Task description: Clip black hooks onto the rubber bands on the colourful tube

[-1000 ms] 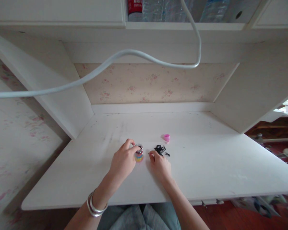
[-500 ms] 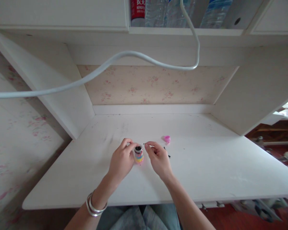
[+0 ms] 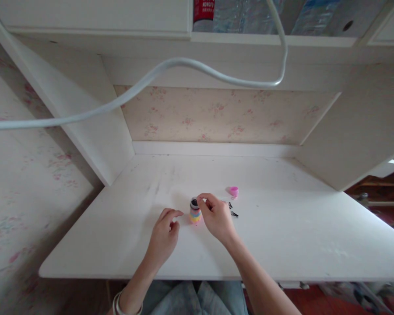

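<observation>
At the lower centre of the frame, the bare left hand (image 3: 164, 234), with silvery round bangles (image 3: 116, 305) at its wrist, has come off the small, clear, round jar (image 3: 195, 214) banded in pink, blue and yellow. It is now just to the jar's left, fingers loosely curved and apart, with nothing in its grasp. The bare right hand (image 3: 218, 216) has moved in to the jar's mouth, thumb and forefinger together at the rim; whether anything sits between them I cannot tell. The jar stands upright near the middle of the frame, dark pieces showing in its top, so it seems steady without support, and the work there appears to fall to the right hand alone.

Just right of that hand, thin black hairpins (image 3: 234, 214) lie on the smooth white desktop (image 3: 282, 236); the hand may hide more of them. Slightly farther off, the bright pink, cup-shaped cap (image 3: 233, 191) sits well apart from the fingers, out of the way. Behind runs a beige floral panel (image 3: 216, 111). A thick white cable (image 3: 144, 83) crosses the upper frame, clear of both hands, and clear plastic bottles (image 3: 228, 17) stand at the top edge
</observation>
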The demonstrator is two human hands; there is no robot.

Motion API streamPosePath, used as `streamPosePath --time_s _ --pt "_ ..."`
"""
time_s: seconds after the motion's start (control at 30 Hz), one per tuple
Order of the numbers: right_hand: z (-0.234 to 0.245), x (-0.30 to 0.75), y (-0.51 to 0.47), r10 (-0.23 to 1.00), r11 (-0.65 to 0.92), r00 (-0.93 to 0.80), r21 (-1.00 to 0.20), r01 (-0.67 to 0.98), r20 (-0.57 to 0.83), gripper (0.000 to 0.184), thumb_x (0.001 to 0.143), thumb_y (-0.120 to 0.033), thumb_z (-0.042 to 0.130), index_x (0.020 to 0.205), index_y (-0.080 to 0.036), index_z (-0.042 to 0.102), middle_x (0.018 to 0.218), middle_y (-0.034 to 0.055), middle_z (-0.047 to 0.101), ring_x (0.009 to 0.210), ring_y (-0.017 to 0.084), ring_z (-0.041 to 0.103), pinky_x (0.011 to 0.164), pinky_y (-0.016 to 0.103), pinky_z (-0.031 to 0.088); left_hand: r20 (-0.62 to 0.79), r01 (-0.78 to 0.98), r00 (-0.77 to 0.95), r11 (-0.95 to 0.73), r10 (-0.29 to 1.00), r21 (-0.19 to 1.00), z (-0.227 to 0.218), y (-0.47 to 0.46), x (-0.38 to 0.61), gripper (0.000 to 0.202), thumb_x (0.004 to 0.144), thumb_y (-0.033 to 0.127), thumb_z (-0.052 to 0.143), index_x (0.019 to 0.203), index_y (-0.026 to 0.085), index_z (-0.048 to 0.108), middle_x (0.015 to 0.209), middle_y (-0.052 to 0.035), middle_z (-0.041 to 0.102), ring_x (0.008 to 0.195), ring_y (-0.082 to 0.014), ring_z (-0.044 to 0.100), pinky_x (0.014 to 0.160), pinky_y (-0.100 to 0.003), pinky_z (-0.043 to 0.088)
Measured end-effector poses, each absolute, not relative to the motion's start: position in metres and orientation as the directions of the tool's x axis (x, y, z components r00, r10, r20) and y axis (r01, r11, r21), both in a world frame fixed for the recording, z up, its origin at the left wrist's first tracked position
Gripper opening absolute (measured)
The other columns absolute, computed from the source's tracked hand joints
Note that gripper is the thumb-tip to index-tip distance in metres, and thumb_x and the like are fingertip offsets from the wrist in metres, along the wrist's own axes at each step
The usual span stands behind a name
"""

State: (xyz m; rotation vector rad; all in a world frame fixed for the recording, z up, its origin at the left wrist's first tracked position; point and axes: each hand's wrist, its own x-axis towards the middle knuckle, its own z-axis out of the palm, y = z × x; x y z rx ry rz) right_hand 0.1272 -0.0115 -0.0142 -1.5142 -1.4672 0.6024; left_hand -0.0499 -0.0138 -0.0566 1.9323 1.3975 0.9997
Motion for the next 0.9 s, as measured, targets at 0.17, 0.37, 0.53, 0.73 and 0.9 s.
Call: streamPosePath --time_s 0.17,0.37,0.53,0.73,0.9 --pt "-0.009 0.134 -0.016 0.936 0.147 0.199 -0.836 0.529 0.291 0.029 0.09 -0.039 0.048 0.096 -0.021 0.07 0.049 -0.0066 0.046 0.045 0.008 0.042 0.048 0.019 0.029 0.233 0.534 0.178 -0.292 0.956 0.793 -0.052 -0.015 -0.047 0.034 0.084 0.011 0.042 0.11 0.02 0.062 0.105 -0.0056 0.059 0.085 -0.0149 0.06 0.075 -0.029 0.051" --pt "0.005 0.137 -0.028 0.947 0.248 -0.091 -0.518 0.818 0.308 0.037 0.091 -0.037 0.047 0.126 -0.033 0.059 0.06 -0.0041 0.064 0.053 0.012 0.057 0.054 0.022 0.032 0.195 0.491 0.204 -0.273 0.959 0.827 -0.051 -0.019 -0.034 0.039 0.089 0.03 0.048 0.127 0.02 0.049 0.125 -0.0088 0.053 0.067 -0.0098 0.06 0.065 -0.028 0.053" --pt "0.001 0.134 -0.03 0.945 0.244 -0.132 -0.374 0.895 0.299 0.037 0.092 -0.038 0.046 0.126 -0.034 0.058 0.074 -0.0022 0.073 0.059 0.014 0.065 0.053 0.023 0.031 0.178 0.512 0.216 -0.266 0.96 0.817 -0.049 -0.016 -0.015 0.057 0.084 0.035 0.057 0.137 0.022 0.039 0.136 -0.0109 0.05 0.06 -0.0087 0.061 0.064 -0.028 0.053" --pt "-0.003 0.136 -0.032 0.932 0.262 -0.172 -0.266 0.928 0.319 0.032 0.094 -0.037 0.041 0.118 -0.034 0.062 0.075 -0.0018 0.073 0.06 0.015 0.066 0.052 0.024 0.027 0.226 0.532 0.264 -0.337 0.938 0.777 -0.049 -0.006 -0.005 0.041 0.086 0.021 0.05 0.127 0.025 0.049 0.111 -0.0049 0.067 0.07 -0.0131 0.064 0.065 -0.025 0.05" --pt "0.006 0.138 -0.032 0.938 0.267 -0.205 -0.204 0.942 0.28 0.03 0.094 -0.04 0.041 0.114 -0.033 0.062 0.07 -0.001 0.073 0.058 0.016 0.065 0.052 0.024 0.024 0.233 0.542 0.276 -0.351 0.932 0.764 -0.055 -0.003 -0.007 0.045 0.086 0.018 0.047 0.131 0.024 0.046 0.113 -0.0061 0.066 0.077 -0.0151 0.065 0.07 -0.027 0.05"
